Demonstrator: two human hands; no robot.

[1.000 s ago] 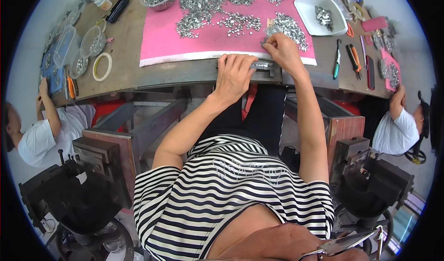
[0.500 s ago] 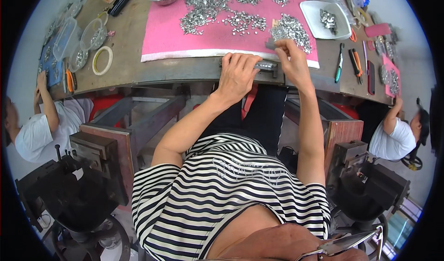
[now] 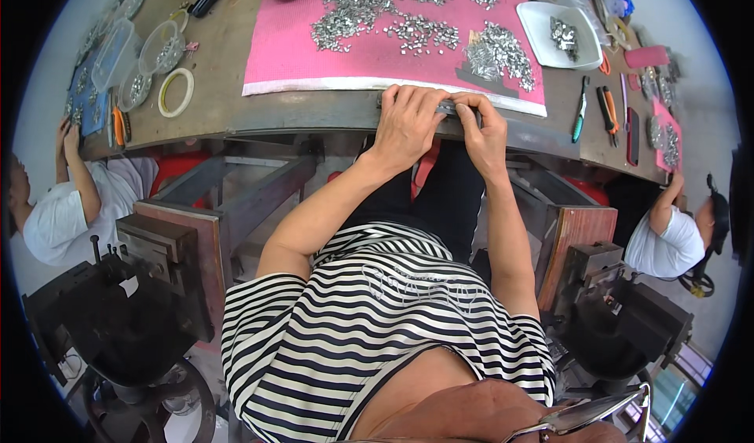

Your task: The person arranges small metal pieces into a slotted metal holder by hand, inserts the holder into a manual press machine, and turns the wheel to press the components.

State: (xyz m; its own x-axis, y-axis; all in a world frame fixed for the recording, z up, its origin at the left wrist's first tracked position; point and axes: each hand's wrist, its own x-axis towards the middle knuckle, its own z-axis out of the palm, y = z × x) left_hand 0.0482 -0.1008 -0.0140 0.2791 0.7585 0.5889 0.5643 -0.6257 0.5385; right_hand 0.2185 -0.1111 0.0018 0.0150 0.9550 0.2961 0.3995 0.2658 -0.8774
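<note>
At the table's front edge, my left hand (image 3: 407, 125) is closed with its fingers bent over a dark metal fixture (image 3: 448, 108). My right hand (image 3: 484, 134) touches the fixture's right part, thumb and fingers pinched together; anything between them is hidden. The two hands nearly meet, covering most of the fixture. Just beyond lies a pink mat (image 3: 290, 58) with a white front border. A flat grey strip (image 3: 503, 89) rests on it, beside a pile of small silvery metal pieces (image 3: 503, 54).
More metal pieces (image 3: 353, 7) spread over the mat. A white tray (image 3: 530, 31) stands at right, near a teal-handled tool (image 3: 580, 113) and orange-handled pliers (image 3: 607, 113). At left are a tape roll (image 3: 175, 93) and clear tubs (image 3: 162, 48). People work on both sides.
My right hand has moved down and left from the mat to the fixture, letting go of the grey strip, which now lies on the mat. My left hand has stayed at the fixture.
</note>
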